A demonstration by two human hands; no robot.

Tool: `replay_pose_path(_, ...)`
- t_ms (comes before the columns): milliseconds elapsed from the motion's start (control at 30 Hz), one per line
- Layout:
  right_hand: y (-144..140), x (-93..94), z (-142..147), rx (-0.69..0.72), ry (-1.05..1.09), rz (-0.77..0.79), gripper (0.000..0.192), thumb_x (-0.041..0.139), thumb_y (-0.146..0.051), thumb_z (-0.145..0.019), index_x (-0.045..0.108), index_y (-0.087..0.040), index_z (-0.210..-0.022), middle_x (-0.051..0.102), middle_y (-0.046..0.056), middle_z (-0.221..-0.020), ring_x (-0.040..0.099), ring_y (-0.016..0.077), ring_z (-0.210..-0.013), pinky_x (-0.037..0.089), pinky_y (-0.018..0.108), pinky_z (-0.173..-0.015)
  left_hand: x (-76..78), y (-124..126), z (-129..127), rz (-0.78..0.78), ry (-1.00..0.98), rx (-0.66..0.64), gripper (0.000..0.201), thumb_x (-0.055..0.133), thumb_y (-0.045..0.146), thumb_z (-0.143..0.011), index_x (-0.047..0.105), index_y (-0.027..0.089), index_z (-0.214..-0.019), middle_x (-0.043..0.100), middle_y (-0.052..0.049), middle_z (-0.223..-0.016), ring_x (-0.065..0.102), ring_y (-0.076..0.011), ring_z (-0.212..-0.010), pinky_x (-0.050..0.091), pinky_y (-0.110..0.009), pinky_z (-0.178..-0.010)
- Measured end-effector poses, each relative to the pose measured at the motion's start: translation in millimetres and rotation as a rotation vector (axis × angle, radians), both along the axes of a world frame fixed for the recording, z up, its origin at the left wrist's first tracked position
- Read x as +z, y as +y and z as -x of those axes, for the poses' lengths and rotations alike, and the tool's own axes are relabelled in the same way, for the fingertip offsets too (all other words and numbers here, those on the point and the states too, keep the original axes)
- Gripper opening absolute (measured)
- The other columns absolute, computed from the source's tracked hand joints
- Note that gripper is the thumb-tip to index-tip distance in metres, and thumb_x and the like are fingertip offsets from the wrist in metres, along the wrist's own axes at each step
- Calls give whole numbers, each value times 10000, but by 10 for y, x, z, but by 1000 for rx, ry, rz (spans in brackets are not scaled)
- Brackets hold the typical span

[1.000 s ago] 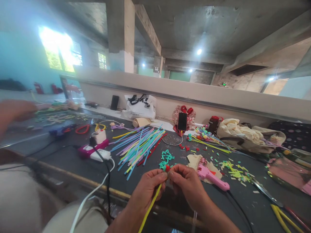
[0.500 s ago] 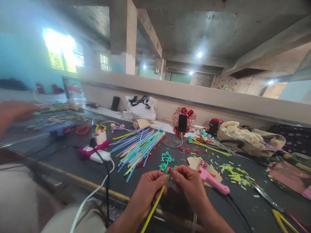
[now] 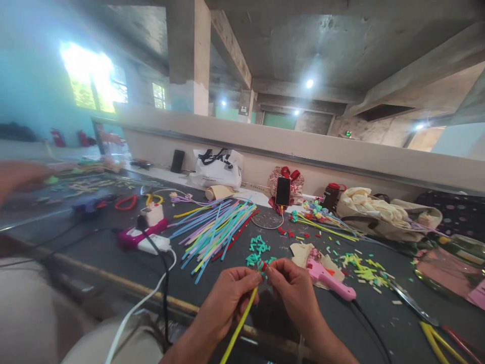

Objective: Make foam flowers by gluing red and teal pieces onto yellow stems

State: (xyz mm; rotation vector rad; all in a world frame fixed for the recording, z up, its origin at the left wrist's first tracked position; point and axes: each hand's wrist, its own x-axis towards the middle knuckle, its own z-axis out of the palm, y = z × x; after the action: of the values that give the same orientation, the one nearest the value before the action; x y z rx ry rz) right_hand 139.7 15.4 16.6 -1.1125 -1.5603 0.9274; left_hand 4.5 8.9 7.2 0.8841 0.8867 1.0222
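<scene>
My left hand (image 3: 227, 298) pinches the top of a long yellow-green stick (image 3: 237, 328) that slants down toward me. My right hand (image 3: 293, 290) meets it fingertip to fingertip and pinches a small red and teal piece (image 3: 262, 265) at the stick's tip. Both hands hover just above the near edge of the dark table (image 3: 113, 253). A small heap of teal cut pieces (image 3: 256, 247) lies right behind my fingers. A pink glue gun (image 3: 330, 282) rests on a scrap of card just right of my right hand.
A fan of coloured sticks (image 3: 214, 230) lies mid-table, left of it a white and pink power strip (image 3: 146, 237) with cables. A phone (image 3: 283, 190), bags and a jar stand along the back wall. Another person's blurred hand (image 3: 18, 177) is at far left. Scissors (image 3: 411, 301) lie at right.
My hands have stayed together at the stick's tip, shifting only slightly; the small red and teal piece now shows more between my fingertips. The view wobbled a little.
</scene>
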Motion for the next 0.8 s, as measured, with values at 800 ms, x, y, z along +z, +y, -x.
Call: replay_pose_path(800, 32, 10, -5, -153, -356, -358, 142, 533, -233, -731, 629, -153, -663, 610, 5, -574, 535, 107, -523, 371, 188, -495, 116, -36, -24, -157, 182, 95, 231, 533, 285, -638, 436, 161, -469, 415, 71, -314, 257, -26, -287, 153, -175, -336)
